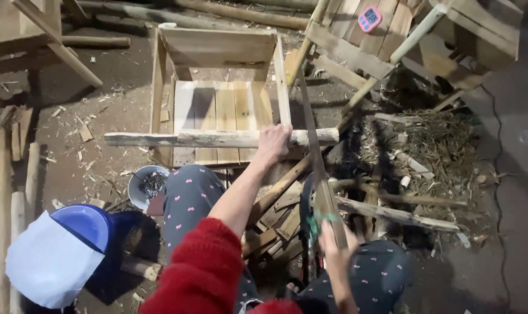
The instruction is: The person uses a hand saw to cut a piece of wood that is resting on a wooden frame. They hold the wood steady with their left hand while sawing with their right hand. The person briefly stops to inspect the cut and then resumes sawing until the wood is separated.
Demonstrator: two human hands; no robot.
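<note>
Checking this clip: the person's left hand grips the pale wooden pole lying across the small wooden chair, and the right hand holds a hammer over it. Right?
Not quite. In the head view the right hand holds a hand saw, not a hammer, its blade laid across the pale wooden pole. The rest stands: the left hand grips that pole, which lies across the small wooden chair.

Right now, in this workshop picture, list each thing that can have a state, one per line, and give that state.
Left hand: closed around the pole.
Right hand: gripping the saw handle.
Pole: lying level across the wooden chair.
Saw: blade resting on the pole near its right end.
Wooden chair: lying tipped over on the ground.
Bowl: upright, holding nails.
</note>
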